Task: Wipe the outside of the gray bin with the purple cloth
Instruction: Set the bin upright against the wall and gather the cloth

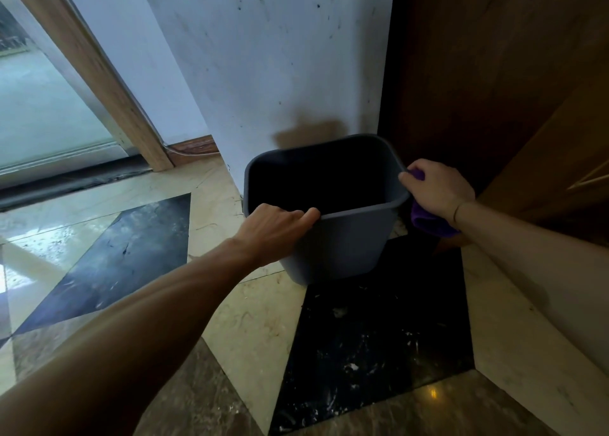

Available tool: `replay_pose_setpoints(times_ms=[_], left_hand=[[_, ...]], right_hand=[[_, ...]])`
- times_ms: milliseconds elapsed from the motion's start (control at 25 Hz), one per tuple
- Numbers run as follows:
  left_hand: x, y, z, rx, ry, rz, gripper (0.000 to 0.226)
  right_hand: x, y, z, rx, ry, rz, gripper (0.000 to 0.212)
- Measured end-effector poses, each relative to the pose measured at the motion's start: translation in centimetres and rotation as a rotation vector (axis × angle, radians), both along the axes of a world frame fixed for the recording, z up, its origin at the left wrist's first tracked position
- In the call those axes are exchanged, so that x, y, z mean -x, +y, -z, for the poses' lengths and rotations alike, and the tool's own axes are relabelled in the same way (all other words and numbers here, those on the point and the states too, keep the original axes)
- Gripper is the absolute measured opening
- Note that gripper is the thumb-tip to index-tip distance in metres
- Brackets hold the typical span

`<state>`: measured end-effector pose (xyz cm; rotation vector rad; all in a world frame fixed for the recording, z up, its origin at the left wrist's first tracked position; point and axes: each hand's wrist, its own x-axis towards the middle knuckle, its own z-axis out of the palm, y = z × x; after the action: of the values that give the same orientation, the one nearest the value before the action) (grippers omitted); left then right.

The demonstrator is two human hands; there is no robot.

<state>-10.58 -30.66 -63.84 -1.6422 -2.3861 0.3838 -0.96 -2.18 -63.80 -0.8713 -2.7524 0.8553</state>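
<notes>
The gray bin [333, 237] is stood on the floor [250, 310], partly on a black tile [379, 336], close to the white wall [263, 73] and just beside the dark wooden door [494, 89]. Its open top is turned toward the camera, and it seems to be tipped slightly.

The near rim of the bin is grasped by the left hand [275, 226]: the fingers are curled over the edge and the thumb is laid along the rim, so this grip is clenched on the bin.

The purple cloth [428, 219] is held by the right hand [435, 190], and is pressed against the outside of the bin's right wall, just under the rim at the right corner. This grip is closed around the cloth, with the knuckles turned up.

Most of the cloth is hidden under the right hand and wrist; only a small tip is seen above the fingers and a bunched fold below the wrist. The right wall of the bin is not seen at all, and the inside of the bin is too dark for anything to be made out. The fingertips of the left hand are concealed inside the rim. A glass door [43, 112] is cut off at the left edge.
</notes>
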Motion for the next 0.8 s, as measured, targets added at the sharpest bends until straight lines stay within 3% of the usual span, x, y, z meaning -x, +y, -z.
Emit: replay_pose_setpoints(times_ms=[360, 440, 520, 640, 720, 800], left_hand=[[-0.7, -0.3, -0.6, -0.084, -0.066, -0.033, 0.039], [-1.7, -0.3, -2.1, -0.282, -0.081, -0.088, 0.045], [-3.9, 0.5, -3.7, -0.499, -0.149, -0.012, 0.043], [-8.5, 3.9, -8.0, -0.525, -0.538, 0.048, 0.057], [-10.8, 5.9, -11.5, -0.642, -0.803, -0.133, 0.064], [-11.0, 7.0, -17.0, -0.839, -0.934, -0.315, 0.051]], right_hand=[[-2.8, -0.5, -0.1, 0.091, 0.097, 0.156, 0.04], [-4.5, -0.7, -0.5, 0.181, 0.274, 0.296, 0.037], [-5.7, -2.0, -1.7, 0.371, 0.519, 0.419, 0.035], [-5.1, -4.9, -6.5, 0.606, 0.642, 0.435, 0.035], [-4.6, -7.2, -11.0, 0.769, 0.657, 0.398, 0.038], [-5.0, -8.5, -17.1, 0.949, 0.669, 0.361, 0.045]])
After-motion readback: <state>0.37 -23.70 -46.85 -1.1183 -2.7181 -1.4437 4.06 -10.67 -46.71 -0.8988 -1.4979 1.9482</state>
